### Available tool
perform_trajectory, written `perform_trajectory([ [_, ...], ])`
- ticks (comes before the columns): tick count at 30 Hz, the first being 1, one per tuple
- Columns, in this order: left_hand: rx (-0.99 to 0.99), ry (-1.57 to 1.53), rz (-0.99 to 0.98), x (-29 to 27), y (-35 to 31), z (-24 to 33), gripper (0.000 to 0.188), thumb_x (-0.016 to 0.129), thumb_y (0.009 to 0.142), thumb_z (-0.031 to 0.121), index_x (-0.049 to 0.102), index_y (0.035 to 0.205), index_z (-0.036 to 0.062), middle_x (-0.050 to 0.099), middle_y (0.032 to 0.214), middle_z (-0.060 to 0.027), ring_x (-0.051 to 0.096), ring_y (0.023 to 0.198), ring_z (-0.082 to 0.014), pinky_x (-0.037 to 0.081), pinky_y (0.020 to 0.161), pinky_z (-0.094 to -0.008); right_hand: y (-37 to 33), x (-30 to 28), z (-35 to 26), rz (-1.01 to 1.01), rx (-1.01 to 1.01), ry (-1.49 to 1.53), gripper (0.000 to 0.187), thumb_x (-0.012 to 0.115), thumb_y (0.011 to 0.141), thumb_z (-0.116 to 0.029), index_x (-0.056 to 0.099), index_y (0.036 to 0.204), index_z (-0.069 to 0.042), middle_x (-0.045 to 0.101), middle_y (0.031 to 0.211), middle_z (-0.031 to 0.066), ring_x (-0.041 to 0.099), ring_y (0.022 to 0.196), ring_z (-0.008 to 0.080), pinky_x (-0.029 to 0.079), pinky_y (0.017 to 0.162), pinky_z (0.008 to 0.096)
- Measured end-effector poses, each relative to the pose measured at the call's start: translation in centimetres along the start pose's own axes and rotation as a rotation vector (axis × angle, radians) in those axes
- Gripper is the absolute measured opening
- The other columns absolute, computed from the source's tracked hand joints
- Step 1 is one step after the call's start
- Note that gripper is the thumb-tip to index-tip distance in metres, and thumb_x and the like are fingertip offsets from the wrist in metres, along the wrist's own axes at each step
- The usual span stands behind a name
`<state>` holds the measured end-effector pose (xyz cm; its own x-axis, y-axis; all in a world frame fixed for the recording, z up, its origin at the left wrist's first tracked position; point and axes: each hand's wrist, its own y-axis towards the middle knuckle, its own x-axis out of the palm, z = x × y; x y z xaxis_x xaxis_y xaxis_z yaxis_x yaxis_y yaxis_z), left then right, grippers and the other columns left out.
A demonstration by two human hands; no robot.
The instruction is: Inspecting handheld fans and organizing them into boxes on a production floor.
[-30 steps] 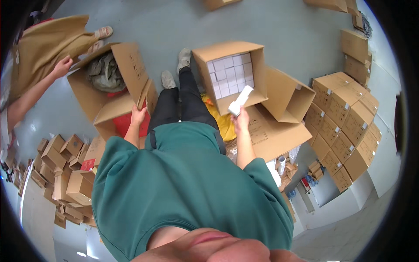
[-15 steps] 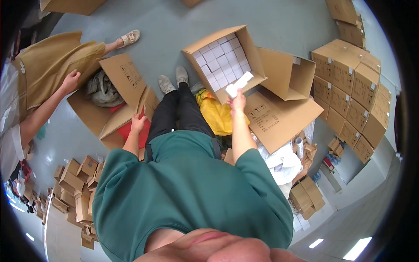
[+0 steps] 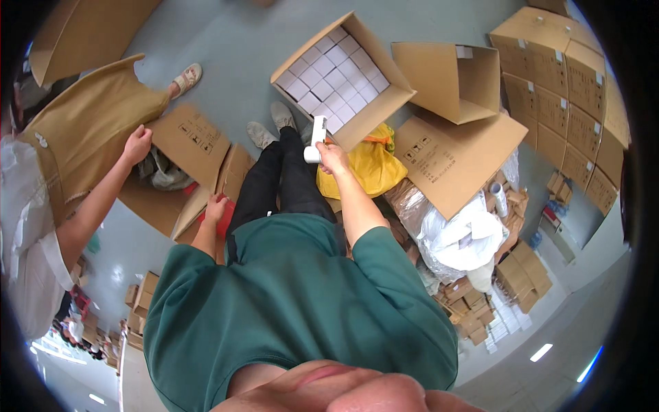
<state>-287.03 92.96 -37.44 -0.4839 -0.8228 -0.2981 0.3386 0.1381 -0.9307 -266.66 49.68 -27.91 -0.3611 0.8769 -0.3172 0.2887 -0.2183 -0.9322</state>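
Observation:
My right hand point(image 3: 334, 158) is closed round a white L-shaped handheld device point(image 3: 317, 141), whose kind I cannot make out. It is held over my right leg, at the near corner of an open carton point(image 3: 398, 98) packed with rows of small white boxes point(image 3: 336, 79). My left hand point(image 3: 218, 207) grips the edge of a cardboard box point(image 3: 235, 172) at my left. Inside that box lie grey cloth point(image 3: 167, 173) and something red point(image 3: 226, 218). A co-worker's hand point(image 3: 138, 144) is beside its raised flap point(image 3: 189, 141).
An empty carton point(image 3: 425, 79) and a flattened cardboard sheet point(image 3: 460, 161) lie right of the packed carton. A yellow bag point(image 3: 367, 172) is by my right leg. White plastic wrapping point(image 3: 463, 237) lies nearer. Stacked cartons point(image 3: 556, 96) stand far right; a person in a tan apron point(image 3: 89, 130) is at left.
My right hand has moved left with the white device, away from the packed carton's opening, and the device is now more upright. The co-worker's hand has come closer to the raised flap.

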Motion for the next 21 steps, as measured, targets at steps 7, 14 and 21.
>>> perform_trajectory([
  [7,0.04,-0.036,0.106,-0.4,-1.1,2.4,0.048,0.065,0.085,0.035,0.066,0.115,-0.0029,0.069,0.11,-0.0192,0.063,0.108,-0.0282,0.046,0.095,-0.0364,1.5,-0.1,1.9,0.019,-0.078,-0.09,0.057,0.052,0.092,-0.055,0.065,0.083,-0.001,0.064,0.061,0.0093,0.062,0.048,0.0197,0.049,0.045,0.0337],
  [14,-0.028,-0.078,-0.108,-1.2,-0.3,2.9,0.065,0.064,0.085,0.037,0.055,0.132,-0.0071,0.061,0.131,-0.022,0.054,0.126,-0.0319,0.04,0.107,-0.0371,3.8,3.4,7.1,0.449,-0.326,0.025,0.058,0.051,0.093,-0.056,0.064,0.088,0.0,0.065,0.064,0.0109,0.064,0.05,0.0204,0.05,0.048,0.0348],
  [21,-0.1,0.02,-0.187,-1.7,-2.1,5.9,0.069,0.063,0.089,0.036,0.046,0.142,-0.0039,0.05,0.143,-0.0221,0.042,0.138,-0.0317,0.029,0.116,-0.0367,0.0,0.1,4.0,-0.029,0.1,0.109,0.065,0.051,0.09,-0.063,0.067,0.098,-0.001,0.072,0.095,0.0217,0.073,0.083,0.0282,0.054,0.081,0.05],
])
